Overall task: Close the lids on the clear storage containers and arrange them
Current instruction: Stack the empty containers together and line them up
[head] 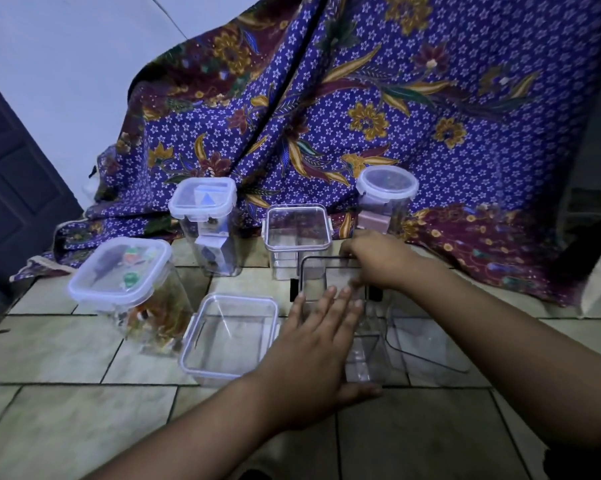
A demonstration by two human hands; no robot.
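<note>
A tall clear container [365, 362] with a black-rimmed lid [313, 274] stands on the tiled floor at the centre. My left hand [318, 344] lies against its near side, fingers spread up toward the lid and thumb by the base. My right hand [378, 259] curls over the lid's far right corner. Black clips [294, 289] stick out at the lid's sides. Part of the lid and body is hidden under both hands.
Around it stand a lidded tub with colourful contents [126, 271], a tall blue-lidded jar [203, 202], a square clear box [297, 228], a round pink-clasped jar [387, 187] and a low clear box [229, 337]. Another black-rimmed clear piece [430, 348] lies right. Patterned cloth [430, 116] hangs behind.
</note>
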